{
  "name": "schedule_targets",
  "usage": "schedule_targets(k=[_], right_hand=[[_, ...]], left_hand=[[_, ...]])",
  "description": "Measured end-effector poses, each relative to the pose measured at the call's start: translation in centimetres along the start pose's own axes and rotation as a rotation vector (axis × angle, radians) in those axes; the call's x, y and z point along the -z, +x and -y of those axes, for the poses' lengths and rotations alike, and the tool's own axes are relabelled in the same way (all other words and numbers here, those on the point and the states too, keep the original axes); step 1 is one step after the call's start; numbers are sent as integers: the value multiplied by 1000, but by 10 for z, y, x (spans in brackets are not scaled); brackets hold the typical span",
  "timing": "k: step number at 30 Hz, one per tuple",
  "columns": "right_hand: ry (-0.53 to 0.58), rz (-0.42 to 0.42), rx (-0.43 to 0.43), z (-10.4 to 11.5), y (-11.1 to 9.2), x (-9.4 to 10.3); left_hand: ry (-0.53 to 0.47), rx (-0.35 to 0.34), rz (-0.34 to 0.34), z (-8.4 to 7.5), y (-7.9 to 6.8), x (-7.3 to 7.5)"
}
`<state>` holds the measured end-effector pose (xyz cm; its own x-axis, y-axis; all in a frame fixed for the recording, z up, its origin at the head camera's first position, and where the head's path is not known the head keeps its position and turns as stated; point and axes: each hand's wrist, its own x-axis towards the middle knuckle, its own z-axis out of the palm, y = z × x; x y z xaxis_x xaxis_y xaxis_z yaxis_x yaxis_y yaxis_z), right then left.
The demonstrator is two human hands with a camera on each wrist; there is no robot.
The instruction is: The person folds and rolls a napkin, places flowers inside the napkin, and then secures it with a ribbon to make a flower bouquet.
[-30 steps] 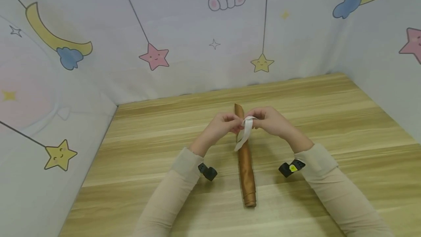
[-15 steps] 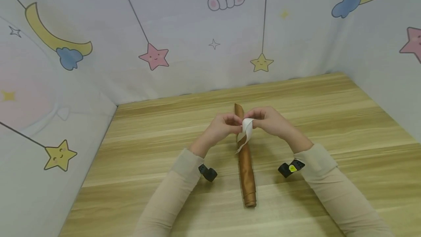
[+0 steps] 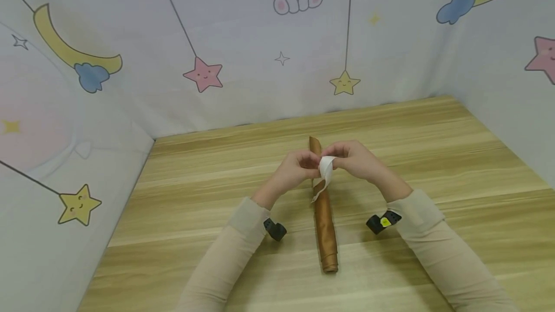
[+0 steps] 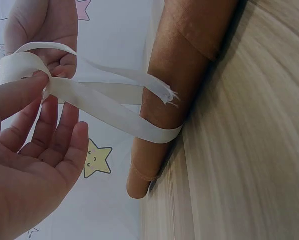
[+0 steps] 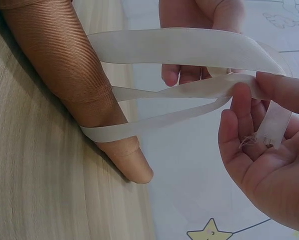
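A roll of brown satiny cloth [image 3: 325,220] lies lengthwise on the wood-grain table. Round it passes a white ribbon [image 4: 159,134], whose two sides rise from the roll to the hands. My left hand [image 3: 292,170] pinches the ribbon between thumb and fingers from the left. From the right, my right hand [image 3: 353,160] pinches it too, with thumb and forefinger. The ribbon bends into a loop at the fingertips in the left wrist view. One frayed end hangs over the roll; another frayed end shows in the right palm [image 5: 279,165] in the right wrist view.
The wood-grain table [image 3: 195,235] reaches back to a white cloth backdrop [image 3: 251,95] printed with stars, moons and a bear. Black wrist cameras sit at both cuffs, the left camera [image 3: 275,229] and the right camera [image 3: 381,222], either side of the roll.
The ribbon between the hands has turned its broad face outward and its hanging end now curls more narrowly. My left hand has shifted slightly down; the roll stays in place.
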<state>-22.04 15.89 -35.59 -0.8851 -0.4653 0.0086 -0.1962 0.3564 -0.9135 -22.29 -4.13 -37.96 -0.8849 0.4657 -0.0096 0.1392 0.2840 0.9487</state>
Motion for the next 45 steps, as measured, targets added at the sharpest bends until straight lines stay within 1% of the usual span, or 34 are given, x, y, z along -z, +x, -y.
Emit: schedule_targets(k=[8,17,27,35,41,45], right_hand=[[8,-2,3,-1,0,0],[15,-9,-2,-2,-1,1],[-27,-26,12,-7,-2,3],[-30,-23,27,-11,-4,3],[-19,-13,19,-14,-6,3],[-8,-10,17,-13,-7,2]], left_hand=[[4,-10,13,2,1,-2],[0,14,-1,1,0,-2],[81,-54,-12,5,0,-1],[97,-65,-28,7,0,-3],[106,-81,-37,8,0,-4],[131,-96,-43,9,0,-5]])
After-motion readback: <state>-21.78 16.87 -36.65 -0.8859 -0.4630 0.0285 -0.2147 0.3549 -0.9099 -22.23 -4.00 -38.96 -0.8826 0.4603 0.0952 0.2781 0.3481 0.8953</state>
